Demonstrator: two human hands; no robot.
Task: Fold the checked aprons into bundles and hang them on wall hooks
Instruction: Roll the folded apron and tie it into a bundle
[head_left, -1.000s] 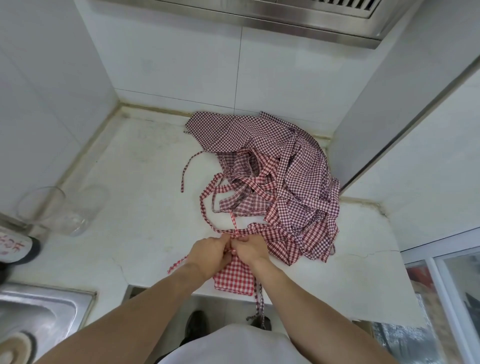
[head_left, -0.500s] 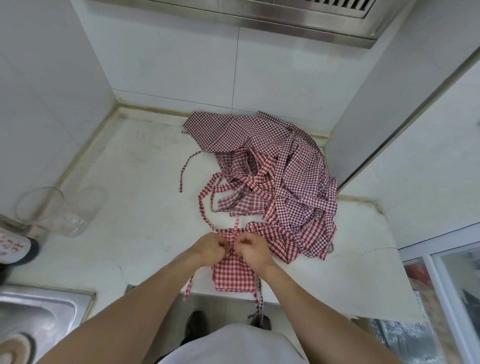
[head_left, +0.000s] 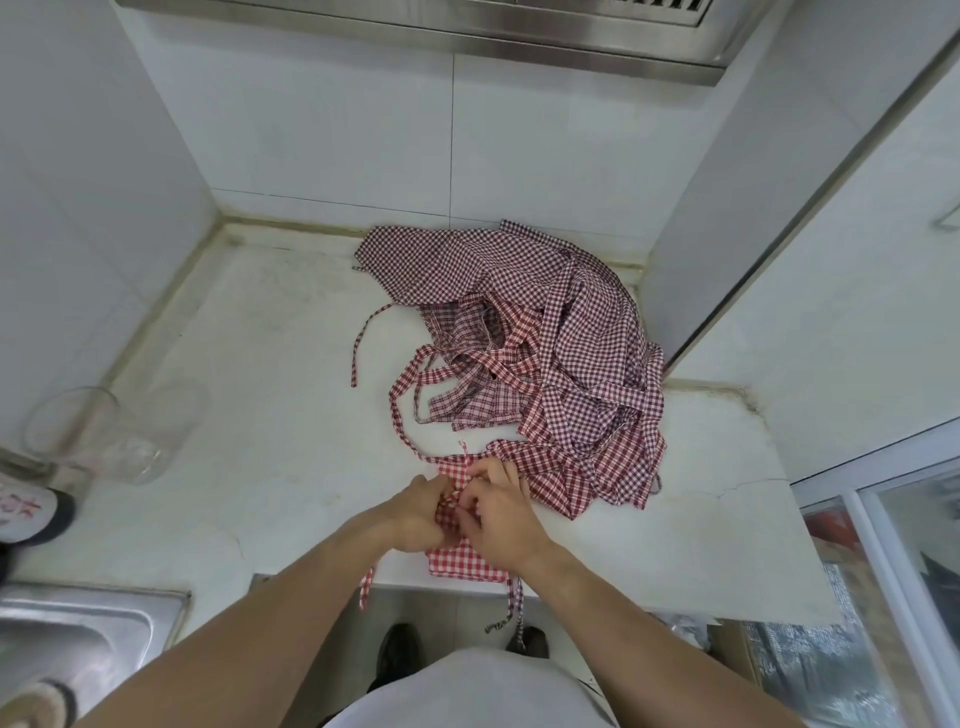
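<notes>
white counter (head_left: 270, 467): your left hand (head_left: 415, 519) and right hand (head_left: 498, 519) pinch the folded apron bundle's (head_left: 462, 564) ties; loose aprons (head_left: 545, 353) at one o'clock.

left of the apron pile (head_left: 540, 353) the countertop (head_left: 270, 395) lies bare as far as the clear glass jar (head_left: 104, 431) by the wall. right of the pile a cabinet side (head_left: 737, 218) blocks passage, and behind it the tiled wall (head_left: 415, 135) closes off the back.
</notes>
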